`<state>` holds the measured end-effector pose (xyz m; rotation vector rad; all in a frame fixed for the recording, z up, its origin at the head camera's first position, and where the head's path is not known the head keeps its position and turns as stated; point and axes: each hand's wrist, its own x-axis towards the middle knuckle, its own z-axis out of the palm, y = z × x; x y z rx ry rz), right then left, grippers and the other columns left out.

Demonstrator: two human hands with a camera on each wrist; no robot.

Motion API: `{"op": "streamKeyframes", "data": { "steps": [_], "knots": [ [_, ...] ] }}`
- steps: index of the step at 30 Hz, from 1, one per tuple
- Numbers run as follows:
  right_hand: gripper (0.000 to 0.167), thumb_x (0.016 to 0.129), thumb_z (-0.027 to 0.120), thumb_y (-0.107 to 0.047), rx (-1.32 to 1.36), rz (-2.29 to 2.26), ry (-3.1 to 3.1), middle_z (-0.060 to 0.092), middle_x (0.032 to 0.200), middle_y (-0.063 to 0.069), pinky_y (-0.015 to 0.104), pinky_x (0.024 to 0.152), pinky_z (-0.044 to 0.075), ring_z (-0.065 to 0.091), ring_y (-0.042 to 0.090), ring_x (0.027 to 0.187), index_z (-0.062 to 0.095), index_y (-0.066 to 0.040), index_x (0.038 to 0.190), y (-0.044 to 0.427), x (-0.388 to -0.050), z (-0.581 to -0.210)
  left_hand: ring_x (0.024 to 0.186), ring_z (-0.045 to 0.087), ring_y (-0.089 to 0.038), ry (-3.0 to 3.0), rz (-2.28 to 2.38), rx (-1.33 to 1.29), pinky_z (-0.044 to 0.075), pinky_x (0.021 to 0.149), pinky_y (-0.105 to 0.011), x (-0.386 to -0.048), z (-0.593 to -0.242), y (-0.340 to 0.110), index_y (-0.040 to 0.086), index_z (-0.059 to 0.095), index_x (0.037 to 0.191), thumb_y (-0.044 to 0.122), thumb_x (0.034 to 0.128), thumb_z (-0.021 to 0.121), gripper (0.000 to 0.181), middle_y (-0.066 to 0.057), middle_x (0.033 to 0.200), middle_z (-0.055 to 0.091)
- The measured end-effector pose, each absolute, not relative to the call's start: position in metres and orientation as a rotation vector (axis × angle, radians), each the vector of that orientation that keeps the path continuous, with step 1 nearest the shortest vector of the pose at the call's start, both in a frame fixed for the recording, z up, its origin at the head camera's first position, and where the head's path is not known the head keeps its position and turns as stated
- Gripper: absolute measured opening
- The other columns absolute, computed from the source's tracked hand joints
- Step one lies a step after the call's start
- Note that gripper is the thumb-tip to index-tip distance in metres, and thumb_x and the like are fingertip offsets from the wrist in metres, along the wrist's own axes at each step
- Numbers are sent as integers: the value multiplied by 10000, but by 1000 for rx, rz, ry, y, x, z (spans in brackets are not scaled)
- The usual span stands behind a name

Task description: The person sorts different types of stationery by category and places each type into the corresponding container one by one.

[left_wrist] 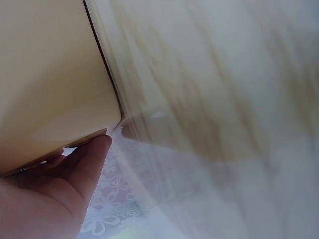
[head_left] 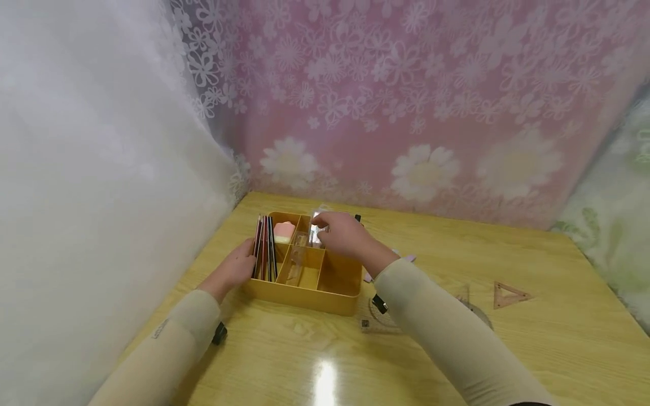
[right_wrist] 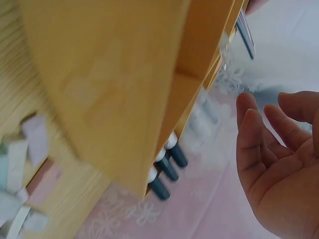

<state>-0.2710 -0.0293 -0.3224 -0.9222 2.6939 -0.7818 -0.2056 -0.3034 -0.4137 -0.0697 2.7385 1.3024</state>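
A yellow divided organizer box (head_left: 304, 296) stands on the table. Several pencils (head_left: 266, 248) lean upright in its front-left compartment, and a pink scalloped pad (head_left: 284, 231) sits behind them. My left hand (head_left: 237, 265) holds the box at its left wall; in the left wrist view its fingers (left_wrist: 92, 162) meet the wall's edge. Over the back of the box is my right hand (head_left: 342, 231), fingers loosely bent with nothing between them in the right wrist view. Just beneath it stands a clear plastic packet (head_left: 316, 228). A long clear strip (head_left: 295, 262) slants across the middle divider.
Dark-capped pens (right_wrist: 167, 167) poke out of the box's back-right corner. Right of the box lie a clear square-based ruler (head_left: 376, 324), partly under the right forearm, a triangle ruler (head_left: 508, 296) and a protractor (head_left: 479, 314). Small pastel pieces (right_wrist: 35, 137) lie beside the box.
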Motion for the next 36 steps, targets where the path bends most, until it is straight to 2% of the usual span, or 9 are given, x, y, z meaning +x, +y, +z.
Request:
{"op": "streamKeyframes", "data": {
  "steps": [4,11,16,22,29,32,36],
  "knots": [
    [381,1049,530,-209,-915,-799,2699,609,1360,84,452,944,502,582,261,1194,590,-111,1413,-7,-275,-324,1488,177,-452,2744,1287,-68,121,1198,-577,-203,-413,-305,-29,119,1601,112,1057,251,577,-273,1619,216],
    [378,1047,546,-253,-833,-829,2724,602,1339,102,535,999,475,571,320,1216,593,-91,1385,43,-285,-323,1491,167,-447,2739,1283,-50,130,1197,-580,-202,-412,-307,-34,113,1599,113,1063,235,569,-276,1621,209],
    [339,1045,556,-264,-838,-786,2765,619,1281,110,532,967,493,586,312,1161,619,-94,1331,74,-287,-325,1498,130,-450,2734,1276,-77,105,1197,-584,-202,-411,-307,-30,73,1605,123,1066,243,585,-271,1637,156],
    [309,1026,591,-257,-817,-757,2788,647,1188,92,508,908,525,615,297,1078,651,-92,1281,106,-278,-331,1471,222,-461,2702,1337,-71,154,1185,-599,-204,-412,-303,-17,141,1598,114,1061,253,564,-284,1596,269],
    [273,1011,623,-267,-829,-661,2731,662,1073,21,435,794,563,641,216,951,669,-105,1225,126,-261,-345,1485,193,-445,2725,1324,-55,141,1196,-574,-204,-417,-305,-40,148,1592,92,1062,247,555,-276,1609,245],
    [254,989,660,-251,-842,-600,2689,660,1032,-9,424,784,556,632,168,907,678,-97,1190,132,-255,-352,1471,243,-436,2740,1335,-55,163,1193,-571,-205,-418,-305,-22,204,1584,81,1053,262,544,-268,1586,306],
    [244,943,723,-230,-881,-506,2626,649,1016,-9,445,805,539,606,167,913,684,-89,1138,140,-245,-361,1443,311,-425,2733,1373,-52,189,1191,-566,-207,-417,-303,-9,237,1576,70,1044,274,539,-263,1557,359]
  ]
}}
